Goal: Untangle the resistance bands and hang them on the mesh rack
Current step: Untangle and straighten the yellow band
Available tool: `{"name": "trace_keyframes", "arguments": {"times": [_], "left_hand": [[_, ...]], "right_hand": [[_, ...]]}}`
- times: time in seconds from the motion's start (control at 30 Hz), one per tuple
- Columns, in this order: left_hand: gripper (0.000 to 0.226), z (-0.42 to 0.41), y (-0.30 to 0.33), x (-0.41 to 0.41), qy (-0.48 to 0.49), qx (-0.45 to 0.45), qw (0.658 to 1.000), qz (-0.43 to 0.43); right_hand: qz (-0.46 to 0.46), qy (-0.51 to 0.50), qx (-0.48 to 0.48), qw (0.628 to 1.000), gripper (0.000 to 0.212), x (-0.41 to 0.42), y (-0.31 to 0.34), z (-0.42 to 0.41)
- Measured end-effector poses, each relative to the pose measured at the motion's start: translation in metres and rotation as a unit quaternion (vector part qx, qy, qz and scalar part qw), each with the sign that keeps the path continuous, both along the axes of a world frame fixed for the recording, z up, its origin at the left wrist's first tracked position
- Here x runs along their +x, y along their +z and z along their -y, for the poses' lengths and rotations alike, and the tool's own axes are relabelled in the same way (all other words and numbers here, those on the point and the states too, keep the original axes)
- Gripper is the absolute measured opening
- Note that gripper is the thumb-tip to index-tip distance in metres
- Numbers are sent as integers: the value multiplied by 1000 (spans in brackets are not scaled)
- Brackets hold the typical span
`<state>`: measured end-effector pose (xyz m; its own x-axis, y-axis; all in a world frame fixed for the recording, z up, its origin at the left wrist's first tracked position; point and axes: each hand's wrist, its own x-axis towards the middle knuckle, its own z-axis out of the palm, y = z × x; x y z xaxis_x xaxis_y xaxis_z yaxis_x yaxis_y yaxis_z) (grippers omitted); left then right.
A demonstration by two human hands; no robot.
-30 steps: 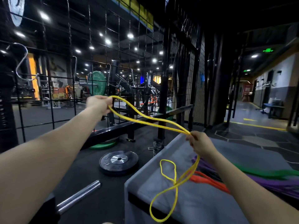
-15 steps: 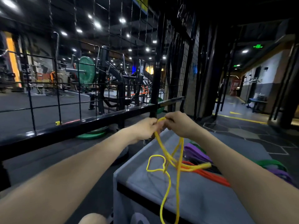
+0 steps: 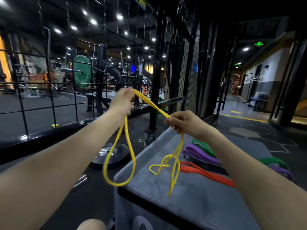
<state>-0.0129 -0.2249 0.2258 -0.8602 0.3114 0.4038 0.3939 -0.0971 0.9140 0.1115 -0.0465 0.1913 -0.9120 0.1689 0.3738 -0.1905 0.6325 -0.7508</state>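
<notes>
A yellow resistance band (image 3: 150, 104) stretches between both my hands. My left hand (image 3: 122, 101) grips its upper end, and one long loop (image 3: 131, 156) hangs below that hand. My right hand (image 3: 183, 122) pinches the band lower right; twisted yellow loops (image 3: 172, 163) dangle from it onto the grey box top (image 3: 191, 196). An orange band (image 3: 207, 174), purple bands (image 3: 199, 155) and green bands (image 3: 204, 146) lie on the box beside my right forearm. The black mesh rack (image 3: 49, 80) stands behind my hands, to the left.
A black weight plate (image 3: 116, 155) lies on the floor left of the box, with a chrome bar (image 3: 80, 180) near it. A black upright post (image 3: 155, 80) rises behind the box. Gym machines show through the mesh. A corridor opens on the right.
My hands were together above the box half a second ago; they have drawn apart, the left hand rising left. A long loop now hangs from the left hand.
</notes>
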Motion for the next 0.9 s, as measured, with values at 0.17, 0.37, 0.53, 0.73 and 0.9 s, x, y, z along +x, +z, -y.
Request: {"name": "trace_keyframes", "arguments": {"times": [0.17,0.37,0.53,0.73,0.9], "left_hand": [[29,17,6,-24,19,5,998,58],[33,18,-30,-3,-87,-196,976,44],[30,7,-34,18,-175,-271,946,-14],[27,-29,-4,56,-283,-77,955,-32],[28,-46,3,72,-309,-36,949,-41]], "right_hand": [[-25,-67,43,997,30,10,8,-9],[-79,-111,59,989,34,28,55,-7],[-57,-70,53,995,33,41,76,2],[-23,-18,29,999,36,41,77,12],[-17,-14,29,999,34,46,72,7]]}}
